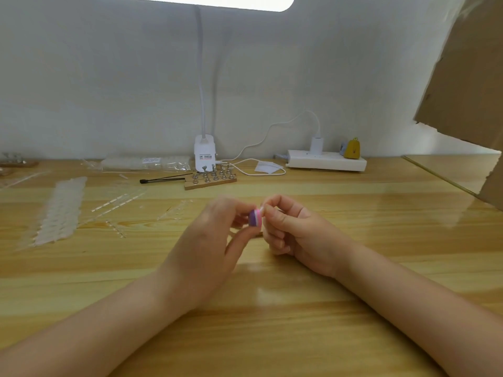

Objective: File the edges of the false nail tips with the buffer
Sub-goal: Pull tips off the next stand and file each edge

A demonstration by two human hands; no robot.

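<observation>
Head view, left hand (209,240) pinching upright buffer (255,218), right hand (294,229) pinching nail tip (263,210)

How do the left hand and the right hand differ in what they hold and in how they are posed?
The left hand grips the purple and pink buffer; the right hand pinches a small pale nail tip against it. The left hand shows its back with the thumb pointing up; the right hand shows its curled fingers. Both are raised over the wooden table, meeting in the middle.
</observation>
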